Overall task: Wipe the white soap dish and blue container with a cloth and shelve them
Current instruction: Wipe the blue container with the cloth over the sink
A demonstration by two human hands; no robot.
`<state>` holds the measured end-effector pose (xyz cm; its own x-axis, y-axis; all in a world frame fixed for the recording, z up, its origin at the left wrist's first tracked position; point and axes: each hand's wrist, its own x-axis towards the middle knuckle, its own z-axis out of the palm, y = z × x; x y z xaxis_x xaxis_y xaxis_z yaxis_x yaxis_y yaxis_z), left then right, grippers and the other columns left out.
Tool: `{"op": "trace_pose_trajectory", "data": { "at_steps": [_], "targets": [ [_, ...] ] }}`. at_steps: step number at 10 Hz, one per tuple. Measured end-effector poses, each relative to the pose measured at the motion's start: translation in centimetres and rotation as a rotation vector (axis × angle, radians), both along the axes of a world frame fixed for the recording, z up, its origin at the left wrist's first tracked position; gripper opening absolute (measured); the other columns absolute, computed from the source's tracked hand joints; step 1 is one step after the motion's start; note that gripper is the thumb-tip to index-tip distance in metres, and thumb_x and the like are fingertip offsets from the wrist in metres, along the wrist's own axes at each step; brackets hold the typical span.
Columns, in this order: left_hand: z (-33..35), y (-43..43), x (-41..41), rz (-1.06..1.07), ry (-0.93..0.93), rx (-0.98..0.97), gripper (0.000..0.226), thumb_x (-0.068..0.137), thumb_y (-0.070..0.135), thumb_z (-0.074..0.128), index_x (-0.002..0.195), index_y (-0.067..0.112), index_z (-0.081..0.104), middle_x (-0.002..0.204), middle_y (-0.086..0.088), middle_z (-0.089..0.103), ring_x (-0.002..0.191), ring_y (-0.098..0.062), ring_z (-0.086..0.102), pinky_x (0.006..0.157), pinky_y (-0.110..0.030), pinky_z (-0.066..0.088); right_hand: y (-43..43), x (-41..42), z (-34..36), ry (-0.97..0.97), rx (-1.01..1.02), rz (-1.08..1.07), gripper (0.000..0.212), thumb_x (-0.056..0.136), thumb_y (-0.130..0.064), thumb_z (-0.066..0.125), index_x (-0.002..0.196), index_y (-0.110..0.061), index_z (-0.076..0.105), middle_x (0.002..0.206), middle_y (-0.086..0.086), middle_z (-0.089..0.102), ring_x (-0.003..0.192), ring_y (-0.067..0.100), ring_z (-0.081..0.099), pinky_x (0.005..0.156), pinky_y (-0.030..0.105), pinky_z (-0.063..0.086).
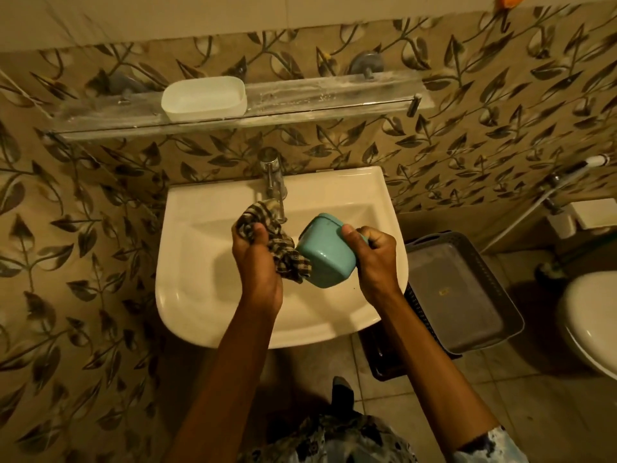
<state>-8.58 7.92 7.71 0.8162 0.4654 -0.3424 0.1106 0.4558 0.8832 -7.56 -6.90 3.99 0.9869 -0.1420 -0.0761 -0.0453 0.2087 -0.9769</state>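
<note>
Over the sink (pixel 207 309), hands clutching cloth (pixel 287 252) and blue container (pixel 322 252), its opening hidden.

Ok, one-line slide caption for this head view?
Over the sink, left hand wipes the blue container, held by right hand, with a checked cloth; white soap dish already shelved.

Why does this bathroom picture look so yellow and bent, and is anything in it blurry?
Head view: warm dim light tints everything yellow; the wide lens bows the glass shelf and the wall tiles near the edges; the sink rim shows soft glare; the hands, left on the checked cloth and right on the blue container, look fairly sharp, and the corners smear.
</note>
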Motion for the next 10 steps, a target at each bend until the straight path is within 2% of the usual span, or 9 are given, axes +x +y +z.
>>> {"op": "trace_pose_trajectory", "data": {
  "at_steps": [1,2,3,4,5,6,7,9,10],
  "targets": [
    [-0.3,0.8,-0.7,0.045,-0.102,-0.064,0.028,0.1,0.012,0.037,0.125,0.01,0.05,0.118,-0.013,0.059,0.098,-0.028,0.06,0.088,-0.048,0.05,-1.2,0.1,-0.4,-0.07,-0.183,0.206,0.027,0.09,-0.012,0.06,0.064,-0.007,0.056,0.062,-0.002,0.052,0.059,0.005,0.049,0.054,0.022,0.042],
    [-0.9,1.8,-1.1,0.101,-0.079,-0.133,0.037,0.1,0.014,0.037,0.136,0.008,0.043,0.135,-0.016,0.053,0.12,-0.037,0.053,0.1,-0.054,0.045,-2.1,0.6,-0.3,-0.094,-0.336,0.397,0.013,0.095,-0.009,0.053,0.096,-0.009,0.066,0.09,-0.003,0.065,0.085,0.004,0.06,0.071,0.024,0.052],
    [-1.6,3.0,-1.6,0.136,-0.059,-0.147,0.037,0.1,0.013,0.036,0.136,0.007,0.043,0.136,-0.016,0.053,0.127,-0.038,0.049,0.104,-0.055,0.041,-3.0,1.4,-0.2,-0.096,-0.443,0.5,0.021,0.098,-0.01,0.047,0.109,-0.011,0.064,0.103,0.0,0.066,0.099,0.011,0.061,0.082,0.027,0.052],
    [-2.0,3.9,-2.2,0.16,-0.031,-0.132,0.038,0.1,0.012,0.035,0.136,0.005,0.044,0.135,-0.015,0.054,0.127,-0.038,0.049,0.104,-0.053,0.042,-2.7,1.6,0.3,-0.005,-0.396,0.465,0.022,0.095,-0.021,0.04,0.089,-0.014,0.06,0.084,-0.001,0.061,0.077,0.008,0.057,0.066,0.024,0.047],
    [-1.9,4.4,-2.7,0.183,0.022,-0.068,0.032,0.099,0.011,0.039,0.13,0.006,0.048,0.128,-0.013,0.057,0.121,-0.035,0.054,0.1,-0.05,0.046,-1.4,1.5,0.4,0.236,-0.052,0.13,0.031,0.081,-0.041,0.04,0.078,-0.014,0.056,0.077,0.005,0.06,0.073,0.017,0.058,0.065,0.031,0.044],
    [-0.9,4.1,-3.2,0.123,0.019,0.157,0.026,0.098,0.01,0.043,0.122,0.015,0.05,0.111,-0.003,0.061,0.106,-0.024,0.061,0.083,-0.031,0.056,-0.7,1.6,0.7,0.278,0.062,-0.095,0.048,0.083,-0.06,0.04,0.081,-0.02,0.068,0.085,0.009,0.07,0.081,0.027,0.067,0.078,0.042,0.051],
    [0.9,2.8,-3.6,0.055,-0.088,0.41,0.024,0.096,0.009,0.048,0.117,0.02,0.05,0.104,0.007,0.061,0.096,-0.007,0.061,0.074,-0.018,0.055,0.1,1.3,0.6,0.16,0.05,-0.132,0.045,0.081,-0.056,0.043,0.064,-0.023,0.069,0.073,0.006,0.069,0.072,0.024,0.067,0.072,0.038,0.052],
    [1.4,-3.4,-4.7,-0.224,-0.179,1.05,0.032,0.09,0.01,0.051,0.117,0.026,0.054,0.129,-0.005,0.048,0.125,-0.02,0.04,0.102,-0.029,0.039,1.7,1.2,1.2,0.153,0.133,-0.15,0.03,0.087,-0.035,0.045,0.068,-0.013,0.052,0.069,0.01,0.058,0.063,0.015,0.061,0.058,0.033,0.047],
    [0.1,-6.4,-5.7,-0.411,-0.271,1.458,0.04,0.079,0.018,0.042,0.116,0.029,0.053,0.127,-0.003,0.052,0.124,-0.024,0.033,0.101,-0.046,0.03,3.2,-1.0,0.3,0.247,-0.698,-0.183,0.026,0.092,-0.019,0.058,0.115,-0.025,0.046,0.098,-0.007,0.051,0.1,0.005,0.054,0.078,0.025,0.05]
  ]
}}
